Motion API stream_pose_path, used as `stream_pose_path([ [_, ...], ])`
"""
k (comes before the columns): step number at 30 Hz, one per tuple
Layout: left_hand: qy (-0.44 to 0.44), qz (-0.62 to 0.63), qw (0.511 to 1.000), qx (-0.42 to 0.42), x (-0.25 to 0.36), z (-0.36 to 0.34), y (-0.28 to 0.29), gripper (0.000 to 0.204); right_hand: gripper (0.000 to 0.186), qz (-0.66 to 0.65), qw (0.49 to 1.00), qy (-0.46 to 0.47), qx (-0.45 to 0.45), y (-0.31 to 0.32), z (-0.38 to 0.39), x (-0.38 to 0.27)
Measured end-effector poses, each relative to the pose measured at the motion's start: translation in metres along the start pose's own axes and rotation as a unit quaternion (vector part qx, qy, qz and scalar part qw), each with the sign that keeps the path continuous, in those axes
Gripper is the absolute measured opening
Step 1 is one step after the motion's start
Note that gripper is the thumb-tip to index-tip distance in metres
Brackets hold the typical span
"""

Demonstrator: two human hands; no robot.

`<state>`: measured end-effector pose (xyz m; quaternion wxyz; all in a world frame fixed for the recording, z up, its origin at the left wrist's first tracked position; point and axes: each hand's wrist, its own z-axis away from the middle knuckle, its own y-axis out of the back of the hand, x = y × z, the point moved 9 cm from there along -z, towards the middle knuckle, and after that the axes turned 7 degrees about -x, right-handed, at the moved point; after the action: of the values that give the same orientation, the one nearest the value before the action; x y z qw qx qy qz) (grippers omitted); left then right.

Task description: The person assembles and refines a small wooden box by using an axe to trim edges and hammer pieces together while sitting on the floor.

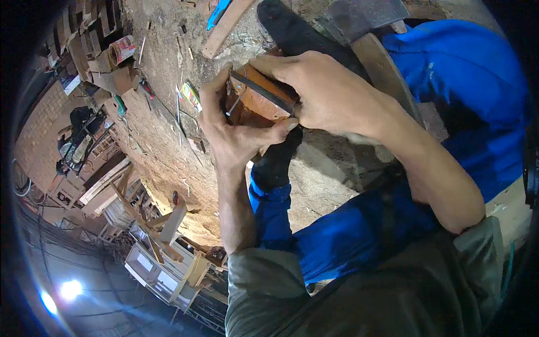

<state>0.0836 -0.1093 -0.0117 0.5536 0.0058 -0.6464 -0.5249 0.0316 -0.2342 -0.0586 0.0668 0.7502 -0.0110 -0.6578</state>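
A reddish-brown wooden block is held between my two hands, above my dark-socked feet. A dark flat strip lies slantwise across it, and a thin nail-like pin sticks out near its left end. My left hand wraps the left and near sides, its thumb along the near edge. My right hand closes on the far and right sides, with fingers over the top edge. The block's underside and part of its far side are hidden by my fingers.
Sawdust-covered ground carries a red-handled tool, a green-handled tool and wood offcuts. A wooden strip lies beyond my hands, beside a blue object. A dark plate is at the far right. Wooden frames stand at lower left.
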Motion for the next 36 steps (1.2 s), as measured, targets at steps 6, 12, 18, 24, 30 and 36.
stream_pose_path([
  [6, 0.048, -0.011, 0.999, -0.006, 0.003, 0.001, 0.002, 0.111, 0.031, -0.015, 0.999, -0.022, -0.02, -0.004, -0.002, 0.006],
  [12, 0.028, -0.058, 0.998, -0.001, 0.006, -0.006, 0.003, 0.101, 0.026, 0.038, 0.995, -0.04, -0.081, -0.003, -0.005, 0.01],
  [18, -0.022, -0.053, 0.998, 0.03, 0.015, -0.005, 0.004, 0.096, 0.023, 0.053, 0.995, -0.027, -0.085, 0.0, -0.01, 0.011],
  [24, 0.0, -0.433, 0.898, 0.077, 0.07, 0.017, 0.003, 0.092, 0.024, 0.07, 0.993, -0.05, -0.082, 0.004, -0.01, 0.019],
  [30, 0.182, 0.111, 0.945, 0.248, 0.058, 0.094, -0.059, 0.058, 0.032, 0.067, 0.991, -0.046, -0.105, -0.001, -0.013, 0.016],
  [36, 0.083, 0.251, 0.902, 0.342, 0.062, 0.098, -0.103, 0.071, 0.061, 0.073, 0.975, -0.112, -0.178, 0.003, -0.014, 0.008],
])
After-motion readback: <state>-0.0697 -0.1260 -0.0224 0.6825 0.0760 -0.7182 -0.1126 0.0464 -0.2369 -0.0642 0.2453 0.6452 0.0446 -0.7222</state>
